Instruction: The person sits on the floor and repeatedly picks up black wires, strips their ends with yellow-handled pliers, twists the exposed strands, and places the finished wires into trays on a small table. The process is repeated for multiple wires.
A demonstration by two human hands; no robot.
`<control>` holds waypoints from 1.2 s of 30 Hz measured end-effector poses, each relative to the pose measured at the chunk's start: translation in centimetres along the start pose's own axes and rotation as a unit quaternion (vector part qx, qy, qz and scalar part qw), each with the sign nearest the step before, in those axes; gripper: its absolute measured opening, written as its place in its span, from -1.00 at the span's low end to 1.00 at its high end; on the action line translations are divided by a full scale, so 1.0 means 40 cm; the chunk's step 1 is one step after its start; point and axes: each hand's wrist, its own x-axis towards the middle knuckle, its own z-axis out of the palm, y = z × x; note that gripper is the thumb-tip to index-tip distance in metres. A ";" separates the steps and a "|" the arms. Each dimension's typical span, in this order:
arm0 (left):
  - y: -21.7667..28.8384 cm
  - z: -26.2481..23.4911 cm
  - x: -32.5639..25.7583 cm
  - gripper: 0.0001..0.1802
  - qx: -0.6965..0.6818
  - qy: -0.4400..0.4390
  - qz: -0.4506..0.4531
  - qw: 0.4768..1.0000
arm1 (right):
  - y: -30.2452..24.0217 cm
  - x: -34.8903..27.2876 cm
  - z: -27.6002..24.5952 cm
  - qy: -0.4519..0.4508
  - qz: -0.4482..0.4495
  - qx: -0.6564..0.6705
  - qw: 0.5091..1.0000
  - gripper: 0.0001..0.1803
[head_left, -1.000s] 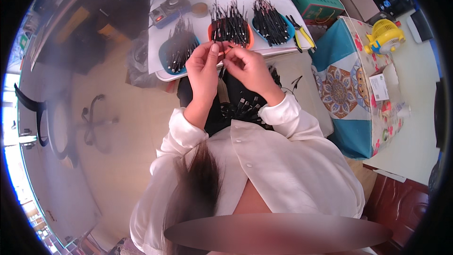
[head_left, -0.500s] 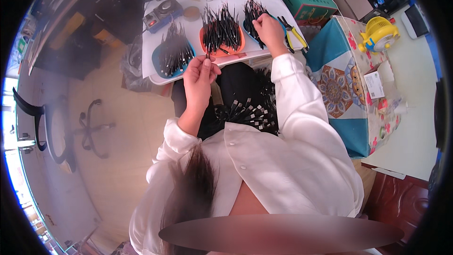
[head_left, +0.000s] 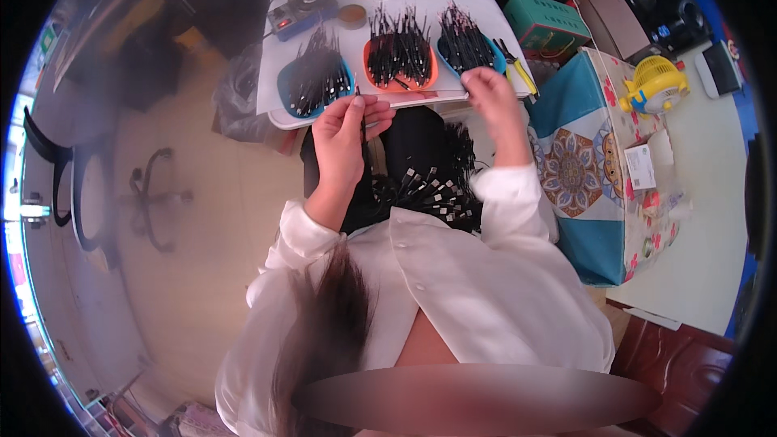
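My left hand (head_left: 341, 131) pinches a cable (head_left: 358, 91) a slack hold could drop; whether my right hand (head_left: 493, 103) grips, I can't tell.

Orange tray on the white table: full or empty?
Full: black cables crowd the orange tray, many ends reaching past its far rim.

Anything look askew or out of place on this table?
Yes, mildly: one short black piece lies aslant at the front of the orange tray, while the black cables behind it mostly point toward the table's far side.
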 end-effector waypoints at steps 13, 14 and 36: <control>0.097 -0.005 -0.118 -0.74 0.020 0.018 0.112 0.993 | -0.032 -0.260 0.316 -0.174 -0.054 0.027 0.983 -0.89; 0.095 -0.005 -0.126 -0.76 -0.004 0.032 0.124 0.992 | -0.033 -0.267 0.321 -0.183 -0.059 0.016 0.981 -0.89; 0.099 -0.107 -0.220 -0.82 0.086 -0.043 0.116 0.989 | -0.104 -0.205 0.377 -0.217 -0.204 0.023 0.954 -0.89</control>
